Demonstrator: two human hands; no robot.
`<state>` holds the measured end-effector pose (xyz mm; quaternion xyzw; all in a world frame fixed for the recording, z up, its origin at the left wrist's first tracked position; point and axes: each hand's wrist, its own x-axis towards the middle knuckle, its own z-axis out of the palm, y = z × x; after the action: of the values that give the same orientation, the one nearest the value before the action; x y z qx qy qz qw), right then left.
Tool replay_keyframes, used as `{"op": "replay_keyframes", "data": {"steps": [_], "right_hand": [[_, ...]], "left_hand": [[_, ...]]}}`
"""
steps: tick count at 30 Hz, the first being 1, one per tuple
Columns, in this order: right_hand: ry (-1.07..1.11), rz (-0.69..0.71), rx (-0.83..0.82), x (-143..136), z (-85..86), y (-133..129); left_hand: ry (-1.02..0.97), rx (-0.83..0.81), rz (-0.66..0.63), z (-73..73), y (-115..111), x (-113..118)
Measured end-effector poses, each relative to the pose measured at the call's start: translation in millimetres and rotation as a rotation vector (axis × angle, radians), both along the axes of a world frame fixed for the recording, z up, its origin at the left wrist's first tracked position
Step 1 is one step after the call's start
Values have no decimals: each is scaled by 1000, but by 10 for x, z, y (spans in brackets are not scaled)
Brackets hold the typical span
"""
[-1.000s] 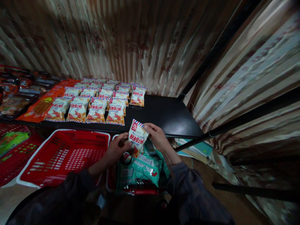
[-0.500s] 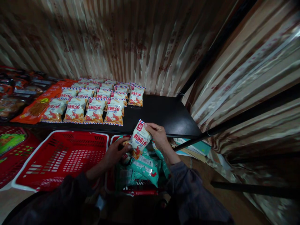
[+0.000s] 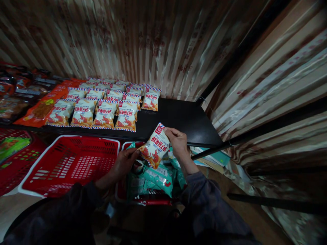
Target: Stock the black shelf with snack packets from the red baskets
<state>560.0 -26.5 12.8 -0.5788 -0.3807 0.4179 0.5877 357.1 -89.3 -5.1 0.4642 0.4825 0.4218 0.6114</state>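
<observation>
A: Where's your packet (image 3: 156, 145)?

B: In your right hand (image 3: 178, 143), pinched at its top corner, just past the front edge of the shelf (image 3: 184, 119). Long axis tilts up and right.

A: And your left hand (image 3: 124, 163)?

B: Lower, at the packet's bottom corner, over the basket (image 3: 122, 190) of green bags (image 3: 153, 177). Fingers curled; light is poor, so whether they grip the packet or just touch it, can't tell.

A: The rows (image 3: 102, 105)?

B: Up and left of your hands; the nearest row ends just left of the packet. Right hand is nearer the bare shelf.
</observation>
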Motion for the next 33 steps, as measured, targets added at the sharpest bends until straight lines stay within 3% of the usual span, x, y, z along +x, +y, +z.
{"op": "replay_keyframes", "data": {"steps": [5,12,17,22,33], "right_hand": [[95,105,-49,25,25,3],[335,246,-56,-64,84,-62],[311,447,-103,-195,82,-187],[264,558,-83,-312,53,-277],[229,500,20,-299,-13,-255]], "left_hand": [[-92,-22,44,71,-6,5],[-132,88,238,138,98,-15],[-154,142,337,181,185,-29],[-187,152,339,146,177,-17],[-159,164,218,185,166,-71]]}}
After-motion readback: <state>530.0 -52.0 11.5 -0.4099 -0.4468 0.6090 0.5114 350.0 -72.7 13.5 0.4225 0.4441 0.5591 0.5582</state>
